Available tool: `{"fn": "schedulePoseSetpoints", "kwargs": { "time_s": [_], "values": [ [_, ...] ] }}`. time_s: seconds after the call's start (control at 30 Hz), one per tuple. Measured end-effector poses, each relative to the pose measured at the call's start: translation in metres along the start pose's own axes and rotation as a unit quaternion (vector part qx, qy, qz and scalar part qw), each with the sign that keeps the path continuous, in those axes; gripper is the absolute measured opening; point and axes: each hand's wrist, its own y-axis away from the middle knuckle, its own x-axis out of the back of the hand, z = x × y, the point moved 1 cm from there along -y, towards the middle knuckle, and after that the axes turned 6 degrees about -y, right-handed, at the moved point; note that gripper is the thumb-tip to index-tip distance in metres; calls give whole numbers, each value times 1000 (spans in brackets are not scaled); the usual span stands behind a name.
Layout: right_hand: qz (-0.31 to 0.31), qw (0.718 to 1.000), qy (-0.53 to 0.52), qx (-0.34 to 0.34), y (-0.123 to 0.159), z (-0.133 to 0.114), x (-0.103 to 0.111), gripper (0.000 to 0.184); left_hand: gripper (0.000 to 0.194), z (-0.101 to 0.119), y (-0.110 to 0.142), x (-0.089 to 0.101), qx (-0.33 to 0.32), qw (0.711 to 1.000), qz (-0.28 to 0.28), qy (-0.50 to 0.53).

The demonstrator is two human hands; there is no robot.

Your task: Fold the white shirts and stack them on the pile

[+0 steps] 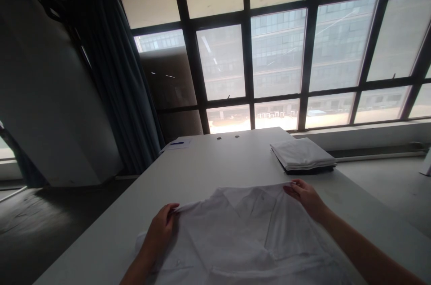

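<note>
A white collared shirt (235,235) lies spread on a white table (101,244), with its collar toward the far side. My left hand (160,231) pinches the shirt's near-left upper edge between fingers and thumb. Across from it, my right hand (305,199) grips the shirt's upper right edge with its fingertips. Both hands lift those edges slightly off the table. The lower part of the shirt runs out of view at the bottom of the picture.
A stack of folded white garments (301,154) rests on darker folded cloth at the table's far right. A sheet of paper with a blue pen (178,143) lies at the far left corner. The table's edges drop to the floor on both sides. Large windows stand beyond.
</note>
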Motion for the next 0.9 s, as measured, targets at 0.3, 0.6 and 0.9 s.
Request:
{"fn": "schedulePoseSetpoints", "kwargs": {
  "time_s": [0.3, 0.6, 0.9],
  "values": [
    [-35, 993, 88, 63, 8, -32, 1, 28, 37, 1, 1, 20, 2, 999, -51, 15],
    [-257, 810, 518, -101, 18, -49, 17, 27, 37, -3, 10, 18, -11, 955, -117, -272],
    [-277, 757, 577, -131, 26, -41, 17, 33, 42, 86, 38, -38, -286, 938, -130, -146]
  ]
}}
